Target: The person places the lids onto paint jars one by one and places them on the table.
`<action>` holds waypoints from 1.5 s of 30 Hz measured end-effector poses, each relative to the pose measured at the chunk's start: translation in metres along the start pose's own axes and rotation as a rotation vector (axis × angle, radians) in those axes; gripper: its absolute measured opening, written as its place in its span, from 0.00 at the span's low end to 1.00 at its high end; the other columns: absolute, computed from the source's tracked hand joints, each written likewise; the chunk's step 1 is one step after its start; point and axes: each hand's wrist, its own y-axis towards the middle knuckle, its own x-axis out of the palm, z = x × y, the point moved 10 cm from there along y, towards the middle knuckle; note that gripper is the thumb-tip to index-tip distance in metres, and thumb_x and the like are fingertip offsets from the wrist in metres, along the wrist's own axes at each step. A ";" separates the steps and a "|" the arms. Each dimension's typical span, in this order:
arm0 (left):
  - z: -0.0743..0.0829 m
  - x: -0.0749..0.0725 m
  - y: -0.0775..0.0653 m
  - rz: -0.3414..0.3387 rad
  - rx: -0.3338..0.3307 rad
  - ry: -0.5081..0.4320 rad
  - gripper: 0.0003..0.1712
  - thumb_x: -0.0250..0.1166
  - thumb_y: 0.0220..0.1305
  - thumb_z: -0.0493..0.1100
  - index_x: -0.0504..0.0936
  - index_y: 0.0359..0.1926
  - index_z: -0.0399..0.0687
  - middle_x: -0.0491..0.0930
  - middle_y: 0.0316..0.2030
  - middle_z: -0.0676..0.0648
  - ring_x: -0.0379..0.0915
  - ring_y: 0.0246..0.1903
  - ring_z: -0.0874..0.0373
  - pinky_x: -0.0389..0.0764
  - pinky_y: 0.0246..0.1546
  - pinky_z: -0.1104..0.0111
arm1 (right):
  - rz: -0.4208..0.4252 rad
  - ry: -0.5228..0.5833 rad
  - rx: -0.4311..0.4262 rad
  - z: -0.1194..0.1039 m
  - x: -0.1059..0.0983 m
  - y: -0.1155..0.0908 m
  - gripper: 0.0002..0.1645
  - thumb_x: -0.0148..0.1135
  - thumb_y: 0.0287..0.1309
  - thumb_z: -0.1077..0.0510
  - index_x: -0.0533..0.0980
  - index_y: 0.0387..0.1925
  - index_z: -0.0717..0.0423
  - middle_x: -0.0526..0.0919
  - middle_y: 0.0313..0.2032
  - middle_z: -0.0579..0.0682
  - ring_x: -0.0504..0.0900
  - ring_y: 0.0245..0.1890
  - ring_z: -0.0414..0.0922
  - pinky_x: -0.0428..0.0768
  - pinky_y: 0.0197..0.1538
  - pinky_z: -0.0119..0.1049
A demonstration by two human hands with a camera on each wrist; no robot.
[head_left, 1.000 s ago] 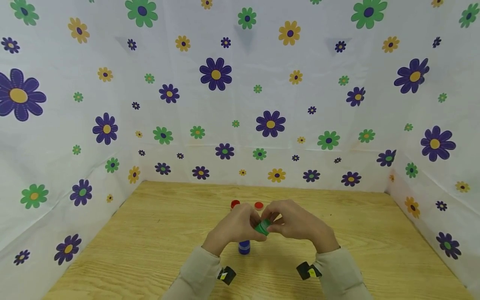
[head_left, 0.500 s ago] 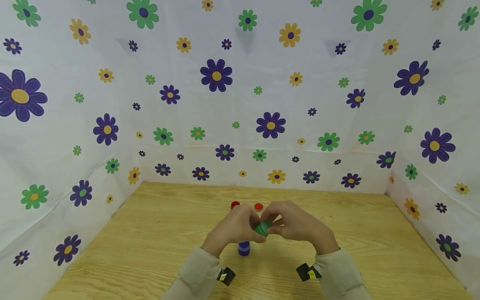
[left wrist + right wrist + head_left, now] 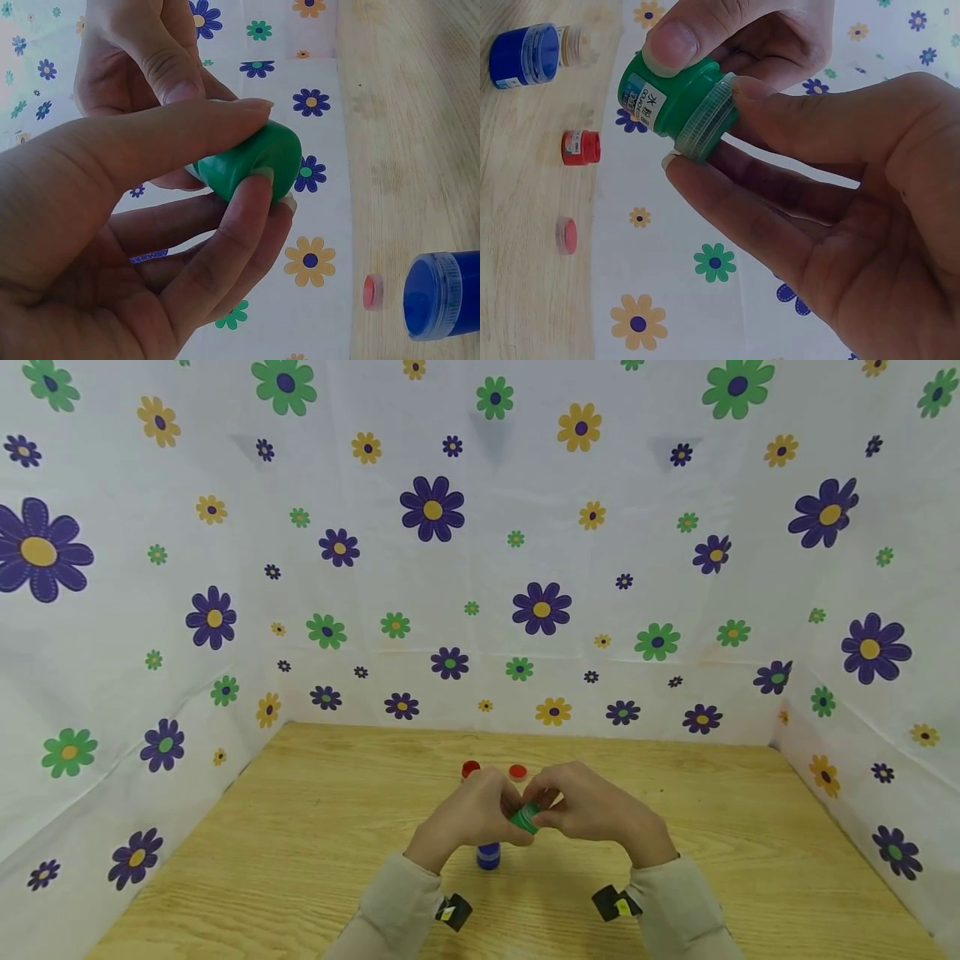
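Observation:
A small green gouache paint jar (image 3: 656, 94) with a clear ribbed cap (image 3: 705, 124) is held tilted above the table. My left hand (image 3: 472, 807) grips the jar's body between thumb and fingers; its rounded green base (image 3: 259, 161) faces the left wrist camera. With thumb and fingertips my right hand (image 3: 596, 802) pinches the ribbed cap, which sits on the jar. Below the hands a blue paint jar (image 3: 488, 857) with a clear cap stands on the table. Farther back are an uncapped red paint jar (image 3: 470, 767) and a red cap (image 3: 517, 771).
Behind the blue jar, another jar with a clear cap (image 3: 573, 45) partly shows in the right wrist view. The wooden table (image 3: 337, 827) is bounded at the back and sides by a white flower-print cloth (image 3: 480, 568).
Both hands stay on the green jar in nearly the same place. The jar and its cap tilt slightly differently between the fingers. The jars on the table have not moved.

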 end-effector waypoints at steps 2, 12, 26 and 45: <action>0.000 0.000 0.000 0.001 -0.001 -0.001 0.07 0.81 0.50 0.34 0.90 0.30 0.39 0.89 0.25 0.47 0.82 0.24 0.63 0.84 0.30 0.73 | 0.003 0.005 0.006 0.000 -0.001 0.000 0.09 0.68 0.63 0.69 0.84 0.44 0.61 0.89 0.42 0.53 0.89 0.43 0.45 0.86 0.45 0.29; 0.000 -0.001 0.000 0.001 -0.012 0.004 0.07 0.81 0.50 0.35 0.90 0.30 0.39 0.89 0.26 0.47 0.83 0.25 0.63 0.85 0.31 0.72 | 0.009 0.011 0.040 0.005 -0.002 -0.001 0.09 0.69 0.62 0.68 0.84 0.44 0.60 0.89 0.42 0.51 0.88 0.42 0.44 0.87 0.46 0.32; -0.003 0.002 0.000 -0.010 -0.023 0.009 0.06 0.80 0.51 0.36 0.91 0.31 0.41 0.89 0.26 0.49 0.82 0.24 0.65 0.84 0.31 0.73 | -0.009 -0.070 0.057 0.007 -0.001 0.000 0.12 0.66 0.69 0.55 0.85 0.45 0.61 0.90 0.36 0.49 0.88 0.35 0.41 0.84 0.40 0.29; -0.004 0.001 -0.001 -0.013 -0.031 0.001 0.07 0.80 0.51 0.36 0.91 0.32 0.41 0.89 0.26 0.50 0.82 0.25 0.65 0.83 0.31 0.74 | -0.010 -0.055 0.039 0.007 -0.001 -0.001 0.09 0.69 0.65 0.59 0.86 0.44 0.59 0.90 0.34 0.48 0.85 0.31 0.35 0.83 0.38 0.27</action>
